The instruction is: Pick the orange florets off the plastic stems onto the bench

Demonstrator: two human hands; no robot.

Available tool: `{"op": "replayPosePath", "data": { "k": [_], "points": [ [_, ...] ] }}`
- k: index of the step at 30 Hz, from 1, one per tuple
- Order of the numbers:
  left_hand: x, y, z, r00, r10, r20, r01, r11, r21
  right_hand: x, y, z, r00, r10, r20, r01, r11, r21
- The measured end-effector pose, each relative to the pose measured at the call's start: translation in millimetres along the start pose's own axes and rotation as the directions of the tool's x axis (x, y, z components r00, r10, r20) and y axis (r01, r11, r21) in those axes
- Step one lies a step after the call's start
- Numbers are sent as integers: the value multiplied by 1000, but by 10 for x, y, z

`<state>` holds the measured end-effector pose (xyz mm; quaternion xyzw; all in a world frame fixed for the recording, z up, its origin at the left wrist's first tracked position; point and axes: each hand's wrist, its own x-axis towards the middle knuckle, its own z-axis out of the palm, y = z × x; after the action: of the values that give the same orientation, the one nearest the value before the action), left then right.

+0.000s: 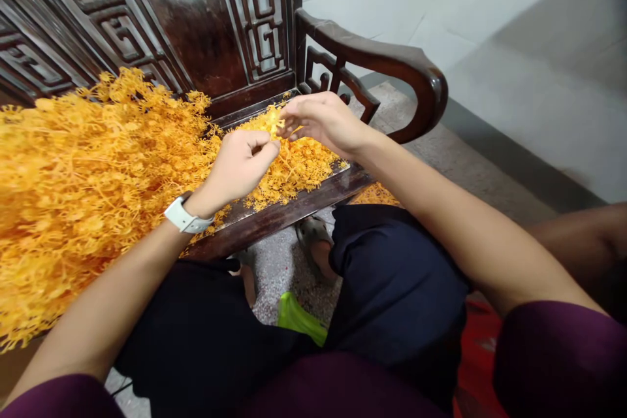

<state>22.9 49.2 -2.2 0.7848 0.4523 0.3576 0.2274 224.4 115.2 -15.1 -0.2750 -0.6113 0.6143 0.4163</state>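
My left hand [245, 163], with a pale watch [188, 214] on its wrist, is closed in a pinch on a yellow artificial flower sprig [273, 119]. Close beside it, my right hand [323, 119] curls its fingers around the far side of the same sprig, fingertips at its small florets. Part of the sprig is hidden by the fingers. Below both hands lies a smaller heap of orange-yellow plastic florets [298, 166] on the bench seat. At the left rises a large pile of the same artificial flowers [98, 170].
The dark carved wooden bench [200, 39] has a curved armrest [382, 59] just beyond my right hand. A tiled wall [490, 19] stands behind it. Something bright green [298, 319] lies on the speckled floor between my legs. Another person's limb [582, 235] shows at the right edge.
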Motion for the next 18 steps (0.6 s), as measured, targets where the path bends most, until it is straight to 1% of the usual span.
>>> {"op": "replayPosePath", "data": {
  "k": [1,3,5,8,13,16,18],
  "points": [
    [-6,10,5,1000,5,-19,-5,1000,30,-28,-40,25,999,-23,40,23,1000,-11],
    [-21,49,6,998,25,-51,-21,996,89,-78,-109,75,994,-89,68,92,994,-52],
    [-39,109,-3,997,44,-69,-34,990,140,-120,-165,118,986,-151,66,157,983,-95],
    [-70,215,-29,994,62,-88,-44,980,196,-175,-234,161,976,-212,57,219,966,-141],
    [-129,350,-49,992,81,-94,-54,964,261,-252,-340,202,959,-279,43,282,933,-223],
    [-159,405,-47,991,99,-90,-71,960,272,-280,-390,226,957,-286,40,287,926,-247],
    [-168,443,-51,992,100,-82,-76,963,259,-292,-412,240,959,-281,45,283,931,-230]
  ]
}}
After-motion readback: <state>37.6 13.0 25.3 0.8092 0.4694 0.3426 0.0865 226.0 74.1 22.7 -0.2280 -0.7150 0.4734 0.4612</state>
